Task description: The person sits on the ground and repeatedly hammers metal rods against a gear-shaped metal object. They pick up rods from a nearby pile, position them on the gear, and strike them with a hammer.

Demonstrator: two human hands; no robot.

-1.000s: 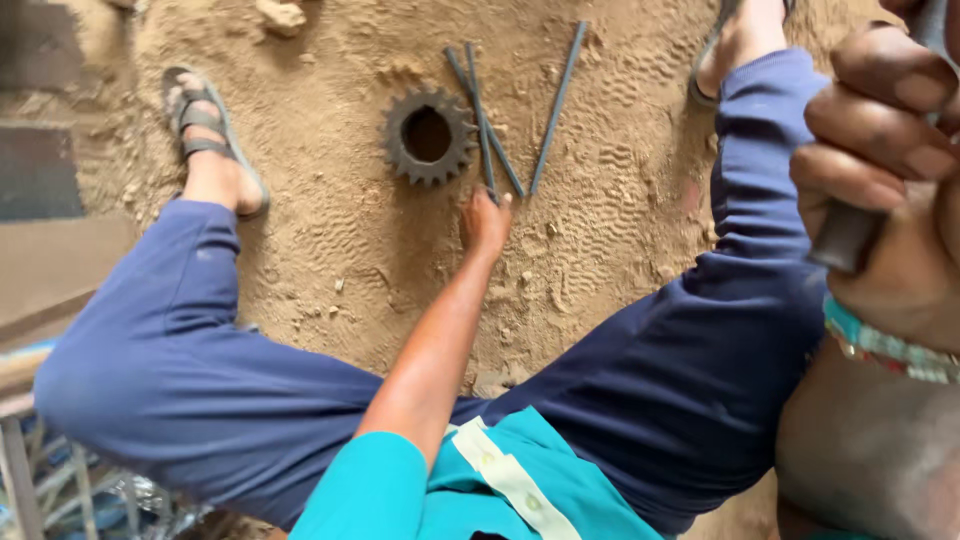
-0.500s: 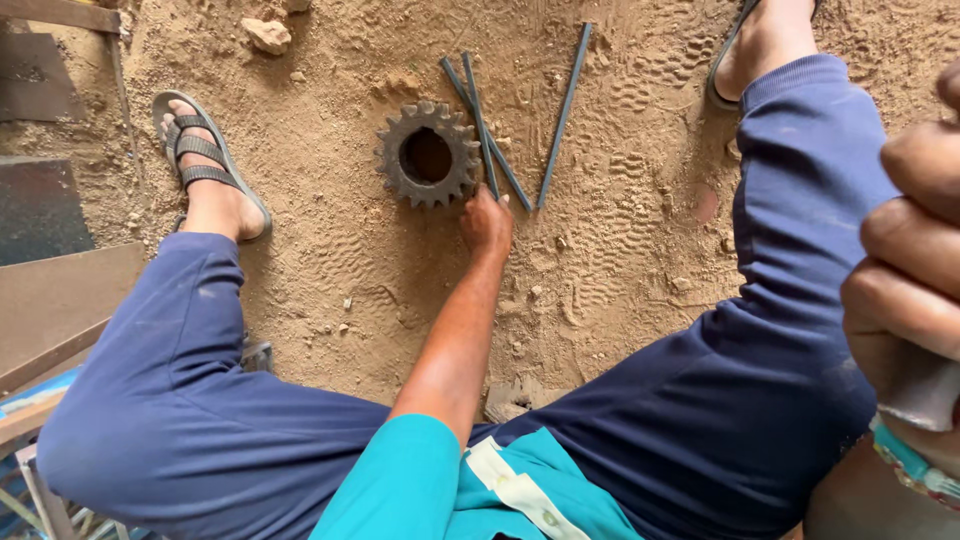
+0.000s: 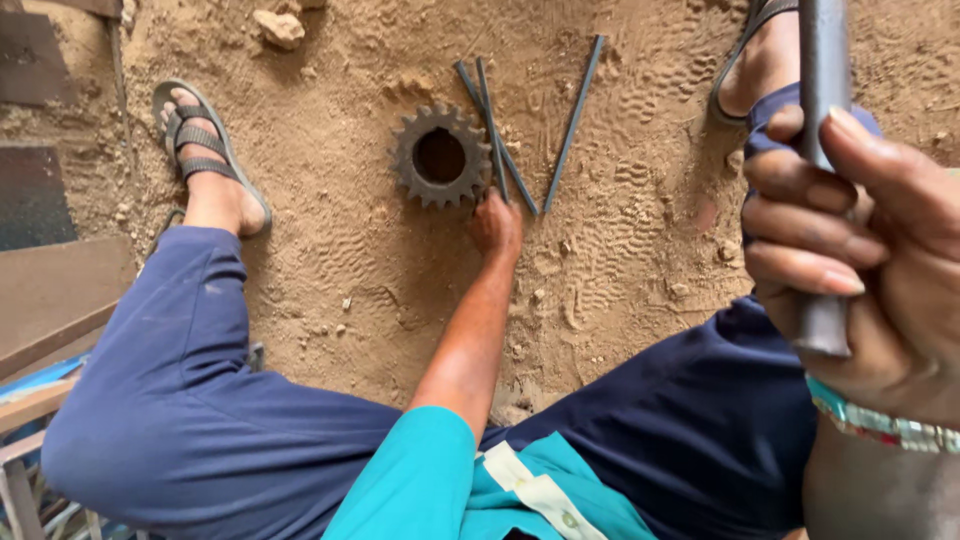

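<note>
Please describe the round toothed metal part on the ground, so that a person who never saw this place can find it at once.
Look at the sandy ground between the person's two spread legs in dark blue trousers. There the left hand reaches toward three thin dark metal rods. Just beside them lies the rusty dark metal gear wheel: it alone is round, with teeth around its rim and a big central hole.

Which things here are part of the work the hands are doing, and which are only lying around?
In use:
- left hand reaching to the thin rods
- toothed gear beside it
- right hand gripping a thick metal bar

Lying about:
- stone
- dark metal plate
</note>
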